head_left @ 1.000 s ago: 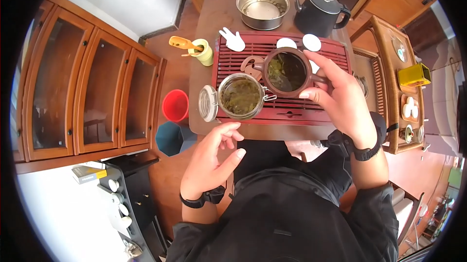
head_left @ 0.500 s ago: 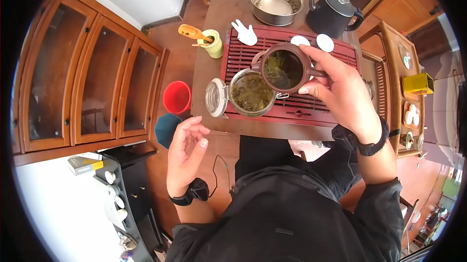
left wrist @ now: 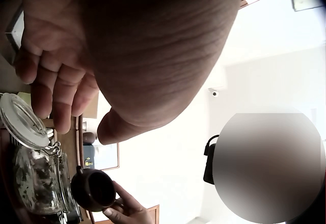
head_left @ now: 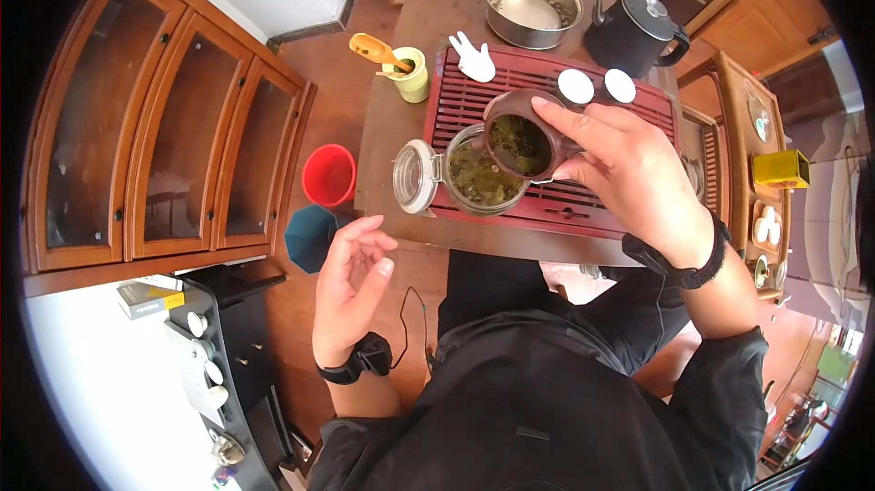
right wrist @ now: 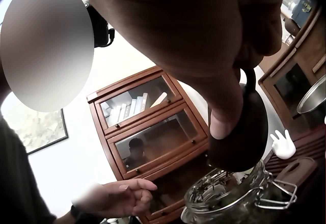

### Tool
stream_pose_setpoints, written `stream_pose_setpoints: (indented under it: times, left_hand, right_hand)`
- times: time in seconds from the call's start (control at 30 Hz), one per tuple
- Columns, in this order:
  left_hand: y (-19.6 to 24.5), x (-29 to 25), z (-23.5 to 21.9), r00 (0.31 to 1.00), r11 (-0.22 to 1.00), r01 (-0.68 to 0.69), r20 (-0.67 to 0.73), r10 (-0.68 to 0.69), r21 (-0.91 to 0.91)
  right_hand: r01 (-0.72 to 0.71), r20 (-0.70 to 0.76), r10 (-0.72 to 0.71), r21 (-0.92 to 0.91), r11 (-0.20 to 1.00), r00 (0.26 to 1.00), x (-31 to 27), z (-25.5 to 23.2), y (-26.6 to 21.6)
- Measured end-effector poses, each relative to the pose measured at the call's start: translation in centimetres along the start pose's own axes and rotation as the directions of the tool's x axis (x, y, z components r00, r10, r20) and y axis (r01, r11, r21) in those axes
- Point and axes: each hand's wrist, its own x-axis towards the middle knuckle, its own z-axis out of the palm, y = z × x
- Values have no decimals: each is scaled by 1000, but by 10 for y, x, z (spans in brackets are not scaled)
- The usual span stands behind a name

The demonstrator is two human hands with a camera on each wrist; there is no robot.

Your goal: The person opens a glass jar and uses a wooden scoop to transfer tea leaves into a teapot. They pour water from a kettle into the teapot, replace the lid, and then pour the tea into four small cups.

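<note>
My right hand (head_left: 633, 158) grips a brown clay teapot (right wrist: 239, 145) by its handle side, fingers and thumb also along its rim. Lidless, the teapot tips toward the open glass jar (right wrist: 224, 196), its rim overlapping the jar mouth in the head view. Wet green tea leaves (head_left: 518, 143) cling inside the teapot, and more leaves in liquid fill the jar. The jar's hinged glass lid (head_left: 416, 176) hangs back to the left. My left hand (head_left: 351, 277) hovers in front of the table, palm turned inward, fingers loosely bent and holding nothing.
Under the jar lies a red slatted tea tray (head_left: 588, 208) bearing a white hand-shaped ornament (head_left: 472, 60) and two white round pieces (head_left: 575, 86). Behind stand a metal basin (head_left: 533, 8) and a black kettle (head_left: 631, 33). At left are a yellow-green holder (head_left: 412, 85) and a red bin (head_left: 329, 175).
My right hand has brought the teapot over the jar and tilted it further, its opening now facing more toward me. My left hand has drawn back to the left, away from the jar.
</note>
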Motion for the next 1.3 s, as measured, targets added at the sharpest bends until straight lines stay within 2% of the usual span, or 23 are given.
stream_pose_setpoints:
  times: [0.2,0.4,0.5,0.9,1.0,1.2,1.3]
  left_hand:
    - [-1,0,0,1000,1000,1,-1,-1,5]
    - [-4,1,0,1000,1000,-17,4,17,4]
    - [-3,1,1,1000,1000,-24,3,24,9]
    - [0,-2,2,1000,1000,-18,13,18,23]
    - [-1,-3,1,1000,999,-25,13,24,27]
    - [-1,-3,-2,1000,999,-27,8,27,38]
    - [1,2,-7,998,996,-53,-16,54,76]
  right_hand:
    - [119,-18,-122,-106,987,992,3,2,2]
    - [187,-22,-191,-115,976,981,5,5,-1]
    - [223,-23,-231,-183,958,973,3,8,-2]
    - [510,-9,-559,-397,763,829,5,18,8]
    - [523,51,-557,-423,740,829,4,14,14]
    - [521,23,-562,-406,751,827,2,17,16]
    - [564,42,-589,-354,747,807,3,18,16]
